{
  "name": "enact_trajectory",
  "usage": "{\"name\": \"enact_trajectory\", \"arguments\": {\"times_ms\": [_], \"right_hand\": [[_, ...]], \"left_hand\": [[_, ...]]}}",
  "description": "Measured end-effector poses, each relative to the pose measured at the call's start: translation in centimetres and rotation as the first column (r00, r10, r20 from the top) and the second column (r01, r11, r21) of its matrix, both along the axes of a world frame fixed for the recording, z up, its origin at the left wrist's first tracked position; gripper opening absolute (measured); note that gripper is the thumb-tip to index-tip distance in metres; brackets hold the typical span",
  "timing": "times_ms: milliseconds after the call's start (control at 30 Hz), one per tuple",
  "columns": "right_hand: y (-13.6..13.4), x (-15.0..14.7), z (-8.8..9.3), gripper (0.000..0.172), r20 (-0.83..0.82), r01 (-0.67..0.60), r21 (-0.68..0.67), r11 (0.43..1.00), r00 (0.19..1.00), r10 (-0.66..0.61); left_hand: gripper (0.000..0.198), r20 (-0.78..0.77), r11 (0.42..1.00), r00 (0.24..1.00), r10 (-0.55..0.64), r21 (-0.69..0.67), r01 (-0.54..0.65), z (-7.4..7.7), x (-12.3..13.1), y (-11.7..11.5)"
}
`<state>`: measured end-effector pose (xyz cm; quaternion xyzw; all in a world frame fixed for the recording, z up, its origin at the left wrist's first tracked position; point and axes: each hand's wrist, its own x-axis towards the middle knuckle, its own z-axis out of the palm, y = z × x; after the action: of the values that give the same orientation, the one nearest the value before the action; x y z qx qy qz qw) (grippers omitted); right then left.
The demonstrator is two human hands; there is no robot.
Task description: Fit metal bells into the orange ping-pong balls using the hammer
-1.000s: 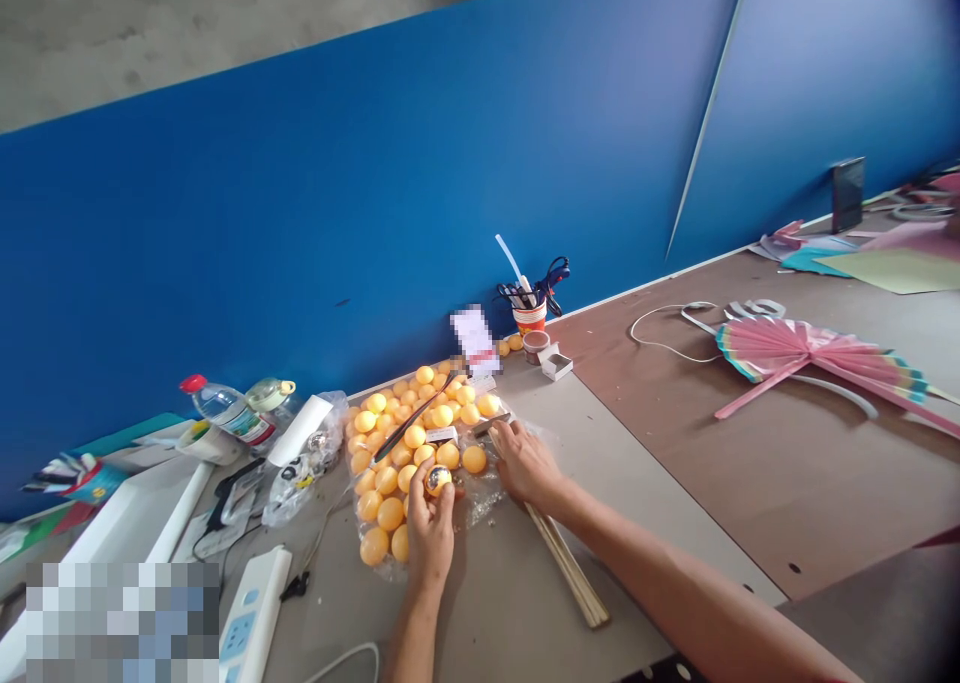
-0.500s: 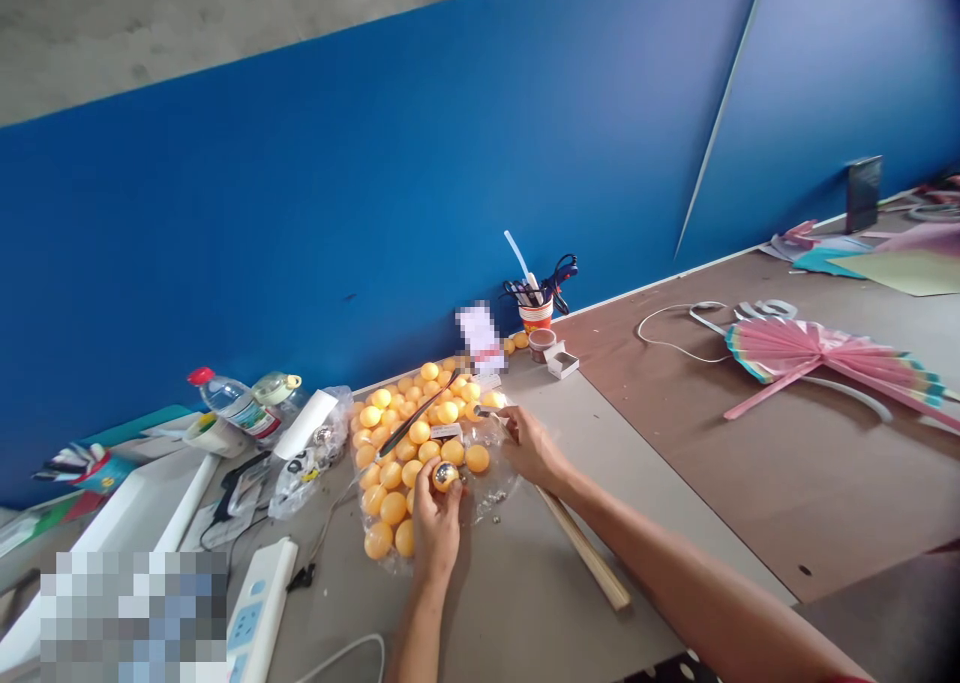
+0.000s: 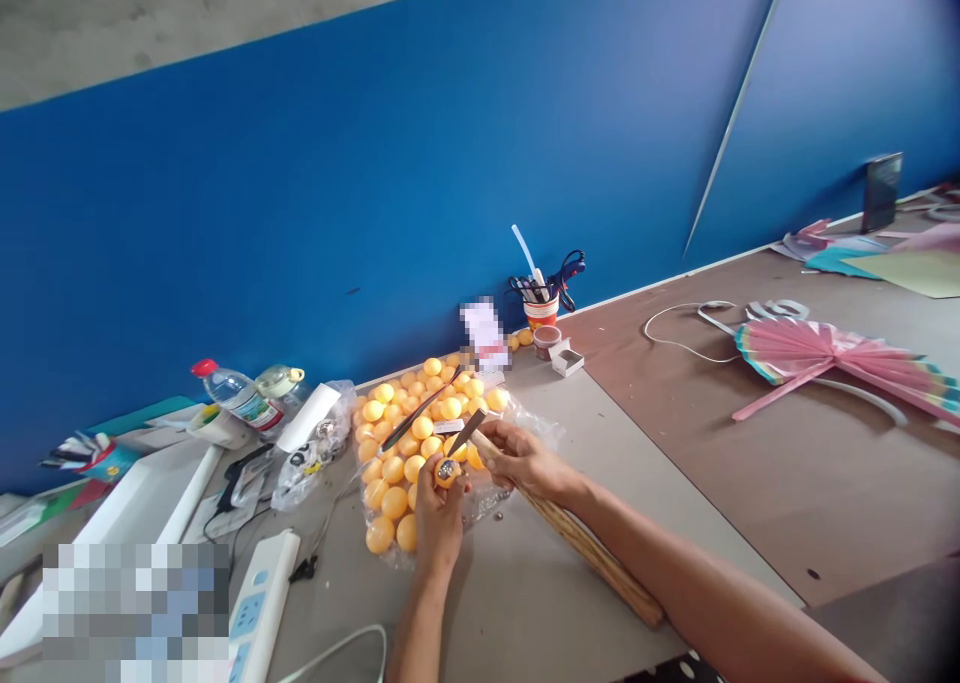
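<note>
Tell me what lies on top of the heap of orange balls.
A long dark rod lies slantwise across the orange balls, a small white label beside it. The left hand covers the heap's near edge, hiding whatever is there.

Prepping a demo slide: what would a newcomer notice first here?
The heap of orange balls in a clear bag at table centre stands out against the big blue wall panel. Just in front of the heap, the left hand holds one orange ball, and the right hand holds a thin grey tool close to it. Far right lies a pink folding fan.
</note>
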<state>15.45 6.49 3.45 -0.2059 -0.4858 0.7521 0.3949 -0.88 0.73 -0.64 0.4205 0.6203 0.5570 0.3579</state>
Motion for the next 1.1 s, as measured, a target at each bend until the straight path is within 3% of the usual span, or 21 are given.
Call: {"name": "enact_trajectory", "arguments": {"times_ms": [233, 433, 567, 700, 900, 1100], "right_hand": [[0.0, 0.4, 0.0, 0.022, -0.034, -0.145, -0.105, 0.984, 0.989, 0.142], [-0.3, 0.4, -0.8, 0.032, -0.153, -0.349, -0.169, 0.922, 0.933, 0.325], [-0.3, 0.2, -1.2, 0.03, -0.175, -0.416, -0.185, 0.89, 0.905, 0.387], [-0.6, -0.1, -1.1, 0.031, -0.114, -0.403, -0.144, 0.904, 0.914, 0.389], [-0.5, -0.1, -0.7, 0.017, 0.043, -0.214, -0.044, 0.976, 0.975, 0.216], [-0.6, 0.0, -0.6, 0.018, 0.169, -0.118, 0.008, 0.993, 0.979, 0.115]], "left_hand": [[0.048, -0.038, 1.0, 0.999, -0.021, -0.001, 0.021, 0.8, 0.2, -0.2], [0.045, -0.05, 1.0, 0.998, -0.028, -0.007, 0.027, 1.3, 0.4, -0.4], [0.048, -0.096, 0.999, 0.995, -0.033, -0.009, 0.032, 1.1, 0.3, -0.3], [0.046, -0.14, 1.0, 0.99, -0.014, -0.015, 0.012, 1.2, 0.3, -0.3], [0.048, -0.152, 0.999, 0.987, -0.047, -0.014, 0.046, 1.5, 0.4, -0.5], [0.045, -0.128, 0.998, 0.99, -0.054, 0.007, 0.055, 0.8, 0.3, -0.4]]}}
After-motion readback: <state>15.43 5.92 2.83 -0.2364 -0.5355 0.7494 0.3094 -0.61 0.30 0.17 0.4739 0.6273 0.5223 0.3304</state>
